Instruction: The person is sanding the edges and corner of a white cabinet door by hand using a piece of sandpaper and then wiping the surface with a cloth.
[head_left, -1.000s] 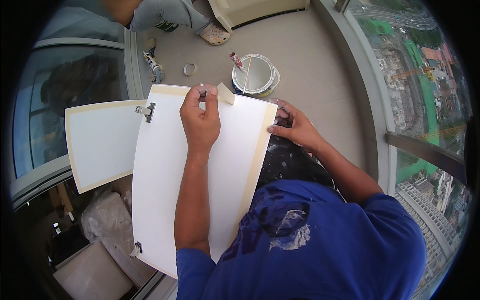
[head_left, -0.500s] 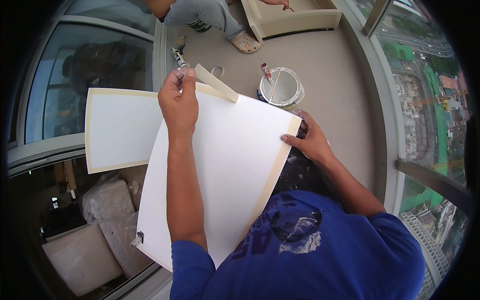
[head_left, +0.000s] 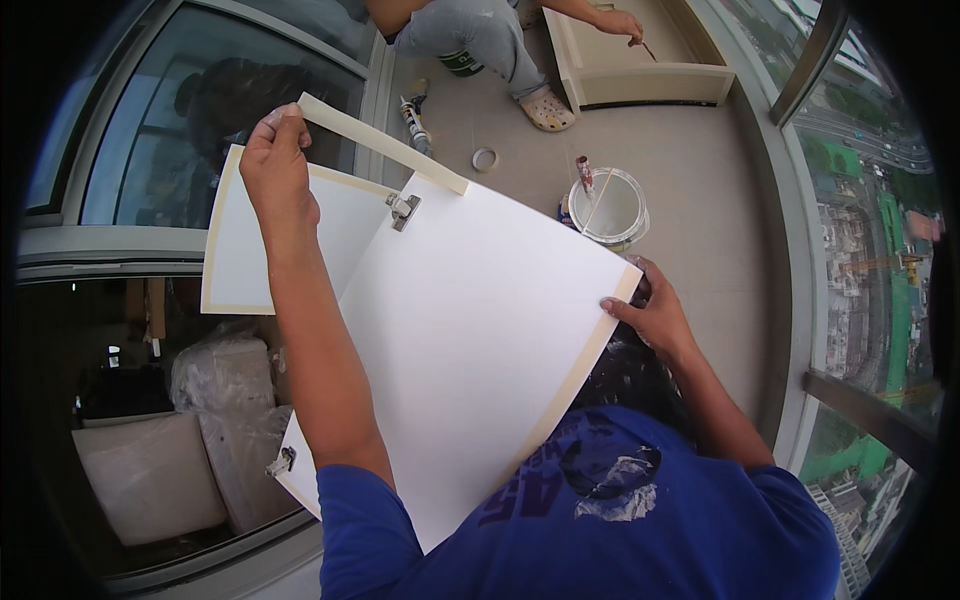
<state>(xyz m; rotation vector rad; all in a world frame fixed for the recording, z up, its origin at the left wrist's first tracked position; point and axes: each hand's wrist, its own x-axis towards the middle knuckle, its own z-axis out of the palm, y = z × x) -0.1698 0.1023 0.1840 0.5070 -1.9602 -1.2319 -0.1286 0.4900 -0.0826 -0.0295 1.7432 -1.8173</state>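
My left hand (head_left: 280, 165) pinches one end of a cream masking tape strip (head_left: 380, 142). The strip slants down to the top edge of a large white panel (head_left: 480, 300), where its other end still sticks. My right hand (head_left: 655, 315) grips the panel's far right corner, thumb on the face and fingers behind. Another tape strip (head_left: 570, 375) runs along the right edge. A metal hinge (head_left: 403, 211) sits at the upper left corner and a second hinge (head_left: 282, 462) at the lower left. My left forearm hides part of the panel.
Beyond the panel stand a white paint bucket (head_left: 620, 205) with a stick across it, a tape roll (head_left: 484, 160) and a tube (head_left: 415, 125). A second taped white panel (head_left: 240, 235) is at the left. A co-worker's hand (head_left: 620, 25) holds a thin tool over a cream drawer-like box (head_left: 650, 85).
My left hand has moved left and up, pulling the tape strip so that more hangs free. The panel's upper left corner and its hinge now show. The view has shifted slightly.
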